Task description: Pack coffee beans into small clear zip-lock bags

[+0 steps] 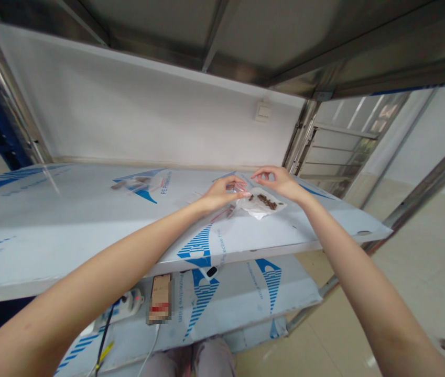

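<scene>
Over the film-covered steel shelf, the person's left hand is pinching, thumb against fingertips, what looks like the red-edged top of a small clear plastic bag, and that pinch is lifting the edge off the shelf. The right hand is hovering just beside it with thumb and forefinger curved and parted, gripping nothing that shows, and is staying high enough to leave the bag's edge free. A crumpled white pouch is lying on the shelf directly under the hands, with small brown pieces gathering in its middle, where they are resting within easy reach (their exact kind is too small to tell). A blurred packet is lying further along the same shelf, while a power strip and a cardboard box are sitting below it.
</scene>
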Available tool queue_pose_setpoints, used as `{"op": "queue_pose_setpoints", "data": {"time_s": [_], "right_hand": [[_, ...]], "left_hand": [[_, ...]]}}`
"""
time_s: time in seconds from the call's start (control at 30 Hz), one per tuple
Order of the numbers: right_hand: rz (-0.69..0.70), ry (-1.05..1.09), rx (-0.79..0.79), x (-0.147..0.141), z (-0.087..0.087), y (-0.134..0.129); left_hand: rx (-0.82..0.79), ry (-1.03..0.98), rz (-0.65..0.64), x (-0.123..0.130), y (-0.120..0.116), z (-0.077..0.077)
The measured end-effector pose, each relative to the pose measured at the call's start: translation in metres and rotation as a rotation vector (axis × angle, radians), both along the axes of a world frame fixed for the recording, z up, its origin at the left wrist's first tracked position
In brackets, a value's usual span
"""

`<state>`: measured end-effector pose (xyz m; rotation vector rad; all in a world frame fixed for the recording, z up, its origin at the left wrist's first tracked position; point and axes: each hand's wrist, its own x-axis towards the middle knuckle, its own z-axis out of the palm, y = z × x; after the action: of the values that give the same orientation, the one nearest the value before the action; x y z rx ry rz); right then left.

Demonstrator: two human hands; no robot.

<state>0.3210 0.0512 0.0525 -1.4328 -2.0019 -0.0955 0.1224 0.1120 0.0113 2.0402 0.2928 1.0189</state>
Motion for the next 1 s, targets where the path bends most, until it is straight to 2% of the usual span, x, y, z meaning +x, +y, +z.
{"op": "queue_pose_setpoints", "data": {"time_s": [0.1,0.2,0.33,0.67,0.83,1.0], "right_hand": [[-0.197,-0.268,-0.095,0.009,-0.014,0.006],[-0.285,-0.457,-0.186,0.012,-0.026,0.008],[-0.302,-0.485,-0.222,0.011,-0.034,0.009],[-0.290,-0.522,-0.271,-0.002,-0.031,0.014],[-0.291,-0.582,-0.222,-0.002,-0.033,0.015],[-0.245,-0.512,-0.175,0.002,-0.027,0.012]], "left_hand": [[-0.004,0.020,0.006,0.000,0.001,-0.001],[0.007,0.029,0.020,0.000,0.003,-0.002],[0.032,0.031,0.024,0.001,0.006,-0.004],[0.035,0.032,0.013,0.000,0.007,-0.004],[0.028,0.037,0.021,0.000,0.007,-0.004],[0.003,0.043,0.021,0.000,0.003,-0.001]]}}
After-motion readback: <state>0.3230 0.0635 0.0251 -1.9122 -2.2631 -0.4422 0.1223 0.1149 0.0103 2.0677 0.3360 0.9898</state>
